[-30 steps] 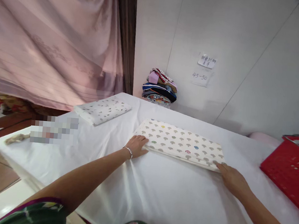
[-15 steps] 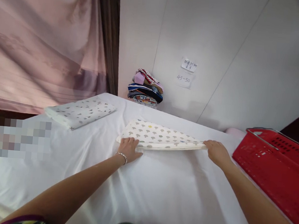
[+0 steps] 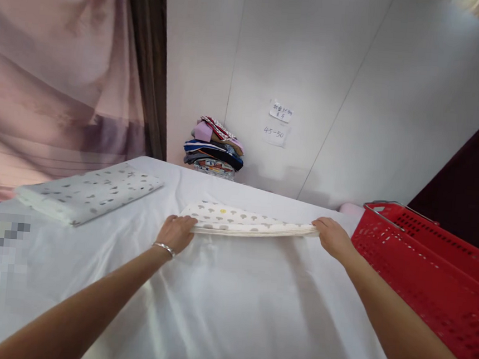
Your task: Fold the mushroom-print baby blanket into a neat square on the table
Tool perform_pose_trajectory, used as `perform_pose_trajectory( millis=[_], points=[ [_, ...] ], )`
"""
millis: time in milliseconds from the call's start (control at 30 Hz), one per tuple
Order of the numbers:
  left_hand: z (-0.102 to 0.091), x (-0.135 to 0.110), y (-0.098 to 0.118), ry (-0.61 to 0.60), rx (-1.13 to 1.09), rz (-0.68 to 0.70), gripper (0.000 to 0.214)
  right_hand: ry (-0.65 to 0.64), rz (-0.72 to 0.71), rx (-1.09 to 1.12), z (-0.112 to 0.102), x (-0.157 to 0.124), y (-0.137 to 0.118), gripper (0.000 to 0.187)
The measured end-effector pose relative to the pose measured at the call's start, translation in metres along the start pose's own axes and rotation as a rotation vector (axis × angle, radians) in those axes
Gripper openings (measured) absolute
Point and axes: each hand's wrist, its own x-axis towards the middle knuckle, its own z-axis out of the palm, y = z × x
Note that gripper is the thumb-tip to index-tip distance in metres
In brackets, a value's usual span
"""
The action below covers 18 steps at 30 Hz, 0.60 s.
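Note:
A folded cream cloth (image 3: pixel 240 220) printed with small grey shapes sits in the middle of the table, its near edge raised off the white table cover (image 3: pixel 228 312). My left hand (image 3: pixel 176 234), a bracelet on its wrist, grips the cloth's left end with curled fingers. At the cloth's right end my right hand (image 3: pixel 334 238) is closed on the corner. A second folded cloth (image 3: pixel 89 191), white with grey marks, lies flat at the far left, apart from both hands.
A red plastic basket (image 3: pixel 428 274) stands at the right, close to my right forearm. A stack of folded colourful fabrics (image 3: pixel 213 150) rests at the back against the white wall, under two paper notes (image 3: pixel 278 121). A pink curtain (image 3: pixel 56 74) hangs at the left.
Both hands went from resting on the cloth's ends to gripping them, and the near edge has lifted. The view has swung right, showing more of the red basket.

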Motion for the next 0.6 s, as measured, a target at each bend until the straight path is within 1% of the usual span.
perform_pose_trajectory(
  millis=[67,133,233,300,367,400,433,467,500,533,600],
  points=[
    [-0.029,0.007,-0.009,0.044,-0.058,-0.009,0.031,0.045,0.039,0.043,-0.011,-0.005,0.008,0.043],
    [-0.063,0.013,-0.015,0.055,-0.128,-0.009,0.030,0.087,0.086,0.077,-0.029,-0.010,0.017,0.045],
    [-0.115,0.016,-0.020,0.066,-0.248,-0.140,0.032,0.135,0.124,0.106,-0.066,-0.019,0.029,0.044],
    [-0.146,0.015,-0.024,0.061,-0.315,-0.145,0.036,0.200,0.116,0.141,-0.095,-0.025,0.032,0.041],
    [-0.168,0.017,-0.030,0.049,-0.362,-0.127,0.044,0.296,0.122,0.216,-0.119,-0.029,0.032,0.040],
    [-0.174,0.019,-0.034,0.013,-0.391,-0.115,0.048,0.337,0.140,0.266,-0.127,-0.030,0.031,0.039],
    [-0.177,0.022,-0.037,-0.048,-0.423,-0.100,0.052,0.366,0.167,0.321,-0.131,-0.030,0.030,0.038],
    [-0.176,0.026,-0.039,-0.129,-0.453,-0.080,0.054,0.365,0.197,0.378,-0.129,-0.030,0.030,0.037],
    [-0.171,0.031,-0.041,-0.216,-0.473,-0.056,0.055,0.333,0.226,0.437,-0.122,-0.028,0.030,0.036],
    [-0.161,0.037,-0.041,-0.295,-0.479,-0.028,0.054,0.280,0.253,0.495,-0.109,-0.026,0.031,0.036],
    [-0.130,0.049,-0.039,-0.411,-0.453,0.027,0.048,0.117,0.282,0.607,-0.069,-0.021,0.032,0.038]
  ],
)
